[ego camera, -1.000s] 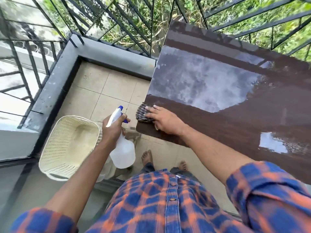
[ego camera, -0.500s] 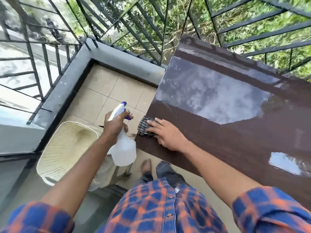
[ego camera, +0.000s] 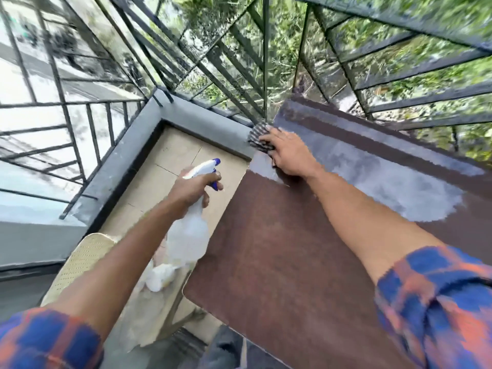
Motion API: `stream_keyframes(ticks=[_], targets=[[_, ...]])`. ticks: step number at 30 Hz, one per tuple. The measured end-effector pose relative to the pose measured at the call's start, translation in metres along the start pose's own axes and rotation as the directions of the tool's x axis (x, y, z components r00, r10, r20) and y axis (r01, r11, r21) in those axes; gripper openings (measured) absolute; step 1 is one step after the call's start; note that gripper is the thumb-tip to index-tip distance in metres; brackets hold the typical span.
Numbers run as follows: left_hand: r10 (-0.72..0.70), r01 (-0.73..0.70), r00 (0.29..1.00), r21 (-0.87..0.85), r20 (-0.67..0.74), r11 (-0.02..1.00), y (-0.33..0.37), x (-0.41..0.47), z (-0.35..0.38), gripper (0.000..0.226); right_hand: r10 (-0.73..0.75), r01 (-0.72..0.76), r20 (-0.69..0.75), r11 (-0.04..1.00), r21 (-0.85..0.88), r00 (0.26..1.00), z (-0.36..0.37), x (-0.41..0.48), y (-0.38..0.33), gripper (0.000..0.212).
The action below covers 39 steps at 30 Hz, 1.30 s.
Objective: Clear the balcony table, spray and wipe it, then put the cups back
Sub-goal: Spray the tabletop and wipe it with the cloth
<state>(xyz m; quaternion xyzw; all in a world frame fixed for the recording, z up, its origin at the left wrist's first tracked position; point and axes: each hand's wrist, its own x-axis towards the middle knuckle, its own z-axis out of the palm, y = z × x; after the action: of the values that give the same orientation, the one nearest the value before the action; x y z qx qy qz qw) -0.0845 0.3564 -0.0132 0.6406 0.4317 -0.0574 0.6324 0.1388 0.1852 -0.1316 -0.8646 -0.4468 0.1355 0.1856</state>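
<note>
A glossy brown table [ego camera: 292,249] fills the right half of the view, its top bare and shining. My right hand [ego camera: 291,153] presses a dark checked cloth [ego camera: 259,135] flat at the table's far left corner, fingers spread. My left hand [ego camera: 195,186] grips the neck of a clear spray bottle [ego camera: 190,235] with a white and blue nozzle, held off the table's left edge over the floor. No cups show.
A cream perforated basket [ego camera: 82,262] sits low at the left, partly behind my left arm. Dark metal railings [ego camera: 263,62] and a grey ledge [ego camera: 202,121] enclose the tiled balcony floor [ego camera: 170,161]. The picture is blurred.
My right hand slid the cloth along the table's left edge from the near corner to the far corner. The view swung up and rightward; the bottle stays in my left hand.
</note>
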Motion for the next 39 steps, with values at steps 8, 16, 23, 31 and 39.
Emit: stream_keyframes(ticks=[8,16,23,31,39], targets=[[0.020,-0.019,1.000,0.102,-0.006,0.995,0.031,0.035,0.028,0.036,0.265,-0.265,-0.039,0.964,-0.017,0.964,-0.051,0.059,0.088,0.055],[0.046,-0.050,0.998,0.125,0.033,0.991,0.037,0.017,0.043,0.016,0.363,-0.352,-0.136,0.931,0.096,0.922,-0.036,-0.005,0.040,0.055],[0.031,-0.037,0.998,0.107,0.061,0.994,0.020,-0.004,0.050,0.025,-0.208,0.206,0.027,0.976,0.065,0.978,0.049,-0.153,-0.084,0.044],[0.060,-0.065,0.997,0.110,0.054,0.992,0.023,-0.009,0.062,0.016,-0.193,0.193,0.080,0.981,0.010,0.978,0.009,-0.089,-0.007,0.045],[0.060,-0.062,0.998,0.075,0.016,0.995,0.028,0.005,0.086,0.008,0.496,-0.472,-0.186,0.867,0.160,0.848,-0.089,-0.020,0.128,0.047]])
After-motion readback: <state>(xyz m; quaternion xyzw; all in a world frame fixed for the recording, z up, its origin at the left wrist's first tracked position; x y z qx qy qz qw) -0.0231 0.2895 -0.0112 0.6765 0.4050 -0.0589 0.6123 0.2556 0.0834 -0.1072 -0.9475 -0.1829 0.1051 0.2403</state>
